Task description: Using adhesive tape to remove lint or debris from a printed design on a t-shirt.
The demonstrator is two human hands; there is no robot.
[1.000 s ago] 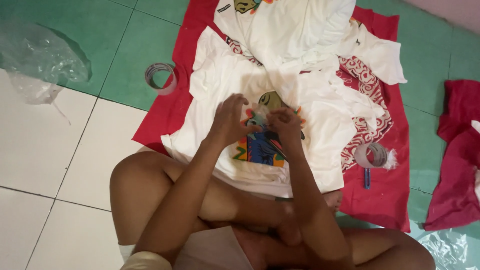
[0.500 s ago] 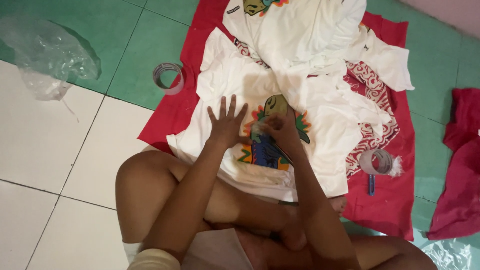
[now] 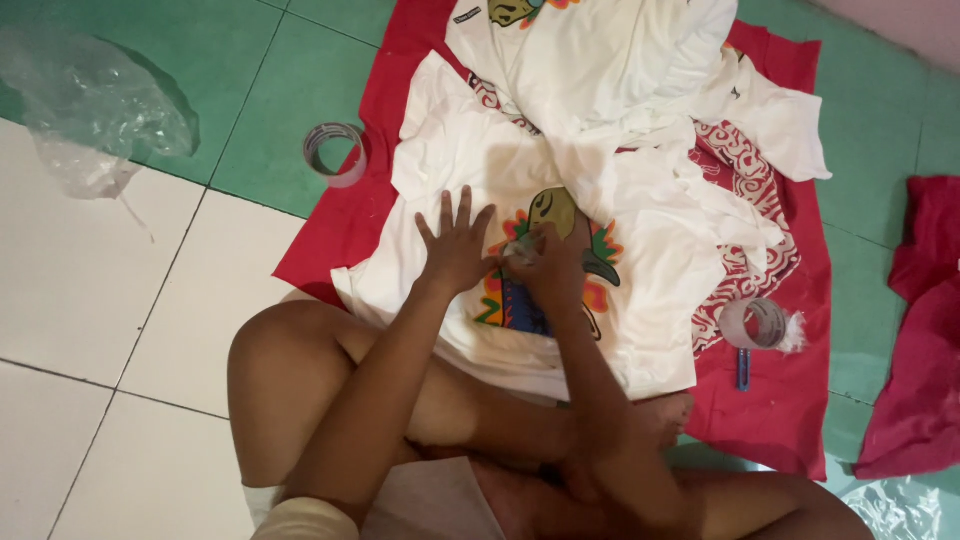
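Both hands rest mid-frame on the white printed shirt point(image 3: 560, 200). Left hand point(image 3: 455, 245) lies flat, fingers spread; right hand point(image 3: 550, 265) pinches something small, hard to identify.

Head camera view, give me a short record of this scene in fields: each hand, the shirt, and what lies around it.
Left hand: flat, fingers spread, pressing on the white shirt
Right hand: on the colourful print, pinching something small; cannot tell what
White shirt: spread on the red cloth, more white garments piled behind
Tape rolls: one on the green floor at left, one on the red cloth at right
Clear plastic bag: crumpled, far left
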